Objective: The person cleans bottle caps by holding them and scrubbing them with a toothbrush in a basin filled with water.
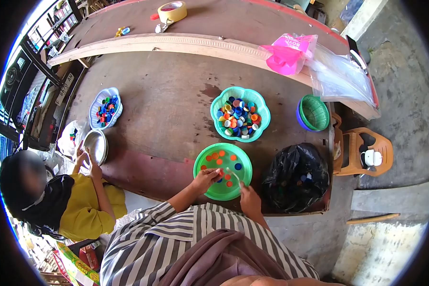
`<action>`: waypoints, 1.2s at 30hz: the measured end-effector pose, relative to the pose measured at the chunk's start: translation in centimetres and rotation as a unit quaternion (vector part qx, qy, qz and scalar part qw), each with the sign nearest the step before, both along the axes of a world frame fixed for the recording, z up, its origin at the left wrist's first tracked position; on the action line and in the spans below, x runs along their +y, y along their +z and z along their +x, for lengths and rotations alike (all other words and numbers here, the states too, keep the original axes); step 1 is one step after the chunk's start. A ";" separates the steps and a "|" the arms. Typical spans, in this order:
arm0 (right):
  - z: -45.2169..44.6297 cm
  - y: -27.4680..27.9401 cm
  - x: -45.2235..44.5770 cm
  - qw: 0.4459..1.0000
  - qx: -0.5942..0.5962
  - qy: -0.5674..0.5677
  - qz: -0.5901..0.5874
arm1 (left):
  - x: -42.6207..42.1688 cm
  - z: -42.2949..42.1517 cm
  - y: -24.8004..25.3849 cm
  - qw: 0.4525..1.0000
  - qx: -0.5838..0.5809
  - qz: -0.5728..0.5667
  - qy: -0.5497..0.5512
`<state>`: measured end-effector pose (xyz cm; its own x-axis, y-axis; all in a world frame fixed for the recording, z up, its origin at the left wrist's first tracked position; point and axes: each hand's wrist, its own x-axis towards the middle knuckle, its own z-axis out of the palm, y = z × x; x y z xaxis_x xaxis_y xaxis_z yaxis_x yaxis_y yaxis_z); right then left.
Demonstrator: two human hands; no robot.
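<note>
A round green tray [209,189] lies at the table's front edge with several orange caps [233,158] and a dark blue cap [238,166] in it. Over its left part, my left hand [206,180] is closed, pinching an orange cap [220,174]. My right hand [250,199], at the tray's right rim, is closed around a thin light-coloured tool [234,174] whose tip points toward the left hand. Behind the tray stands a turquoise scalloped bowl [215,105] full of mixed coloured caps.
Right of the tray is a black plastic bag [295,178]; green and purple baskets [314,113] stand behind it. A co-worker [86,209] at the left holds a metal bowl [96,148] near a pale blue bowl of caps [94,107]. A wooden ledge [190,45] crosses the back.
</note>
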<state>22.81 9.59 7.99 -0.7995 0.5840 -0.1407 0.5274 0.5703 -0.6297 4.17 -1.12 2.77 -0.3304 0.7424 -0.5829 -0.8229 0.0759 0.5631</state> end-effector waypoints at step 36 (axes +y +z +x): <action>-1.1 0.7 4.2 0.997 0.039 -0.035 0.061 | 2.8 -2.0 -3.4 0.680 0.704 -0.144 -0.145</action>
